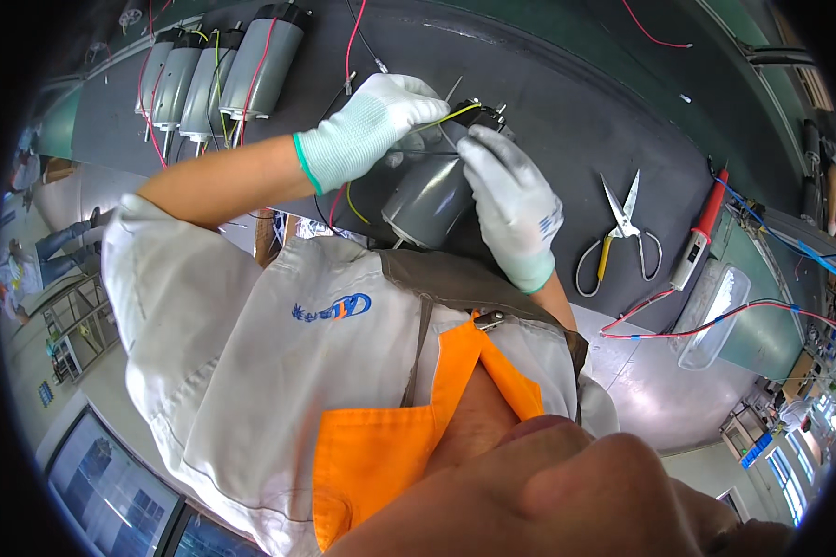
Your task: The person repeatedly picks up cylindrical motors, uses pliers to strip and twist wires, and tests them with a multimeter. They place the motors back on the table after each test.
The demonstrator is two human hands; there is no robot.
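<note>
A grey cylindrical motor (429,200) stands tilted on the dark work mat (576,102), just beyond my chest. My left hand (372,125), in a white knit glove with a green cuff, reaches in from the left and pinches the wires at the motor's top end. My right hand (513,202), also in a white glove, closes over the motor's upper right side near its black terminal cap (488,113). A yellow wire (455,113) runs between the two hands. Red and yellow wires hang below the left wrist.
Several grey motors with red and yellow wires (218,74) lie in a row at the far left. Scissors (622,232), a red soldering iron (701,232), a clear plastic tray (715,311) and red and blue wires (715,320) lie to the right.
</note>
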